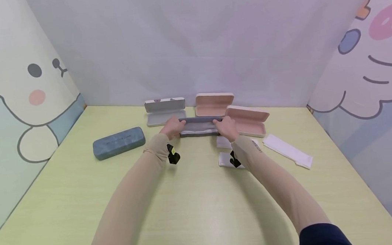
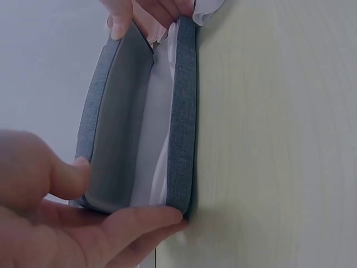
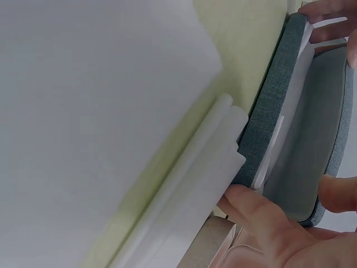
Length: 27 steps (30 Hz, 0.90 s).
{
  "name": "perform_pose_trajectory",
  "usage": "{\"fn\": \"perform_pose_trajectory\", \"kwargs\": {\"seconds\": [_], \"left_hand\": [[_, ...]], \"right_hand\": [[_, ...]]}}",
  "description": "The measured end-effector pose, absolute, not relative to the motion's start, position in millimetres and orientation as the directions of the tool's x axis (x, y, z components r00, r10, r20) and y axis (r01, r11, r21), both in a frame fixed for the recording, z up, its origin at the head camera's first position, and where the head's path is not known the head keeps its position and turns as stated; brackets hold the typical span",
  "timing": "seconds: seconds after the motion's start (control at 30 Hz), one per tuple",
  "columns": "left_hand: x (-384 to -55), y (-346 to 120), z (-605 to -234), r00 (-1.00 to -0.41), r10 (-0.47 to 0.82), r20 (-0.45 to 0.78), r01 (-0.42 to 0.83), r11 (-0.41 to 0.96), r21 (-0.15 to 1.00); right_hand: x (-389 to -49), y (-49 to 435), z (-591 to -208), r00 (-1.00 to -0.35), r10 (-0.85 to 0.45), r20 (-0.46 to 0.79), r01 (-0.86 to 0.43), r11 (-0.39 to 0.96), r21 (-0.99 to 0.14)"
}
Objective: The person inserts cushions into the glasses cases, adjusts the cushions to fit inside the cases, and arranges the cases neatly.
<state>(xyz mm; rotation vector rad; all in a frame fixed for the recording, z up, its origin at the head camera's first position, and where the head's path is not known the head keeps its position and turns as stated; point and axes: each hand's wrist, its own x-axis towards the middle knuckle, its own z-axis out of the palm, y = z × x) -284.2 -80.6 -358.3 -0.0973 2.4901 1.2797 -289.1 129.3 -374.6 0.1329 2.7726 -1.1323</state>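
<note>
Blue-grey fabric eyeglass case (image 1: 199, 119), unfolded, centre of head frame; white sheet (image 2: 160, 173) inside. Left hand (image 1: 173, 127), right hand (image 1: 227, 128) grip opposite ends. Closed blue case (image 1: 118, 143) at left.

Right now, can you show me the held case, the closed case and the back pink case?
Held case (image 2: 184, 111): left wrist view, on its outer front wall.
Closed case (image 1: 118, 143): head view, middle of its top.
Back pink case (image 1: 214, 99): head view, inside its lid.
</note>
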Motion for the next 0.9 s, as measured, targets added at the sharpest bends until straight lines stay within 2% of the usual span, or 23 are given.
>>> {"fn": "perform_pose_trajectory", "kwargs": {"seconds": [0.2, 0.47, 0.7, 0.9], "left_hand": [[-282, -80, -360, -0.948, 0.091, -0.306, -0.191, 0.608, 0.771], [-282, -82, -363, -0.952, 0.093, -0.293, -0.18, 0.603, 0.777], [-278, -83, -363, -0.953, 0.098, -0.285, -0.173, 0.595, 0.785], [-276, -83, -367, -0.966, 0.073, -0.25, -0.146, 0.642, 0.752]], "right_hand": [[-290, 131, -376, -0.986, 0.034, -0.164, 0.139, 0.714, -0.686], [-289, 132, -371, -0.983, 0.016, -0.184, 0.129, 0.774, -0.62], [-289, 133, -379, -0.989, -0.047, -0.137, 0.046, 0.798, -0.601], [-285, 132, -387, -0.992, -0.087, -0.095, -0.007, 0.772, -0.636]]}}
